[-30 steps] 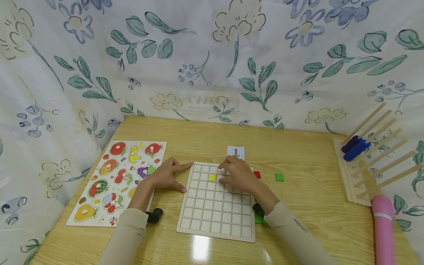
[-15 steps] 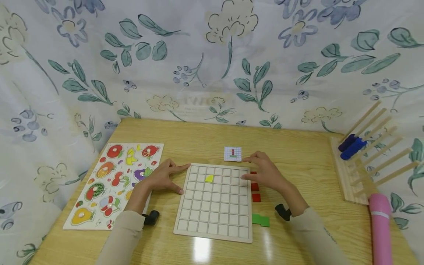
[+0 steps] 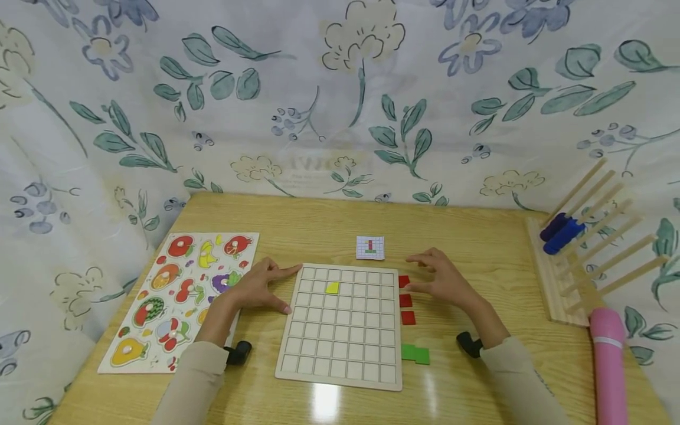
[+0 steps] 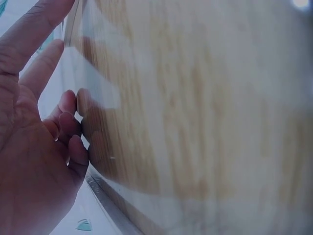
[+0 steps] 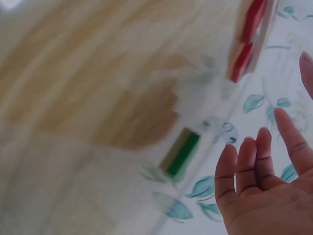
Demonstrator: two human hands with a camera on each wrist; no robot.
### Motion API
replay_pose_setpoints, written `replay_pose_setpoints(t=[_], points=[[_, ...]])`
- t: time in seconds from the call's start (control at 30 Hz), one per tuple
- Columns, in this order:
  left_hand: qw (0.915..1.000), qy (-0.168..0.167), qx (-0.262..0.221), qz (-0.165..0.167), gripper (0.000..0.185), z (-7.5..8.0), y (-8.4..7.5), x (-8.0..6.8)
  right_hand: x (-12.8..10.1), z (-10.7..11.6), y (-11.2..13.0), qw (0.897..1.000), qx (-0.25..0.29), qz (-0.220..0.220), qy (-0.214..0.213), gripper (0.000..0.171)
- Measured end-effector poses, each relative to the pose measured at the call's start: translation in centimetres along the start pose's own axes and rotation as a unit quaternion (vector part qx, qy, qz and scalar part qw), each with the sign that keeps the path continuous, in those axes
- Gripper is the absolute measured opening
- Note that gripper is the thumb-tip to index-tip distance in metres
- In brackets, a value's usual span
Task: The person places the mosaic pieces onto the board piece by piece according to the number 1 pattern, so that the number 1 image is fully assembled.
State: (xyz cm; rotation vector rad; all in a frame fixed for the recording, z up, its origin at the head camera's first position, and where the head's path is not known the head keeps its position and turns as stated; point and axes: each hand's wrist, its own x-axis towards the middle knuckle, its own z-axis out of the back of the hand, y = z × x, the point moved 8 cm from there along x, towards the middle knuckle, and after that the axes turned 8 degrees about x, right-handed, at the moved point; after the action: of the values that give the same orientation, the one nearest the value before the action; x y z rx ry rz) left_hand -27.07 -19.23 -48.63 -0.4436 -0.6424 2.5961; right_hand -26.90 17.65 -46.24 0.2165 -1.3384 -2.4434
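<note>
Fingers (image 3: 422, 260) of the right hand (image 3: 443, 282) are spread and relaxed, holding nothing, hovering just right of the grid board (image 3: 342, 324); the left hand (image 3: 255, 288) rests flat at the board's left edge with fingers loosely extended, thumb and forefinger touching the frame, seemingly steadying it. One yellow tile (image 3: 332, 287) sits in a cell near the board's upper left; the step in hand looks like fetching another tile. Three red tiles (image 3: 406, 300) lie in a column on the table (image 3: 478, 248), touching or just beside the board's right edge, directly under and left of the right palm; the topmost is nearest the fingertips. A green piece (image 3: 416, 353) lies nearer the wrist. Picking up a red tile would call for lowering the hand and pinching it; the pattern card (image 3: 370, 247) lies beyond the board.
</note>
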Motion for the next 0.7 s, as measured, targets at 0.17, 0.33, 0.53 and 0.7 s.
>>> replay_pose_setpoints(t=[0.17,0.33,0.53,0.7], points=[[1.0,0.003,-0.002,0.001,0.097,0.0,-0.1,0.0,-0.2,0.6,-0.8,1.0,0.017,-0.004,-0.002,0.06],[0.9999,0.004,-0.01,0.006,0.097,0.1,-0.1,-0.1,0.0,0.7,-0.8,1.0,0.014,0.003,-0.001,0.054],[1.0,-0.001,-0.009,0.0,0.097,0.1,0.0,0.0,0.6,0.2,-0.9,1.0,0.007,0.002,0.021,0.048],[0.9999,-0.004,-0.01,-0.003,0.097,0.0,-0.1,0.0,0.9,-0.1,-1.0,0.999,-0.006,0.008,0.032,0.045]])
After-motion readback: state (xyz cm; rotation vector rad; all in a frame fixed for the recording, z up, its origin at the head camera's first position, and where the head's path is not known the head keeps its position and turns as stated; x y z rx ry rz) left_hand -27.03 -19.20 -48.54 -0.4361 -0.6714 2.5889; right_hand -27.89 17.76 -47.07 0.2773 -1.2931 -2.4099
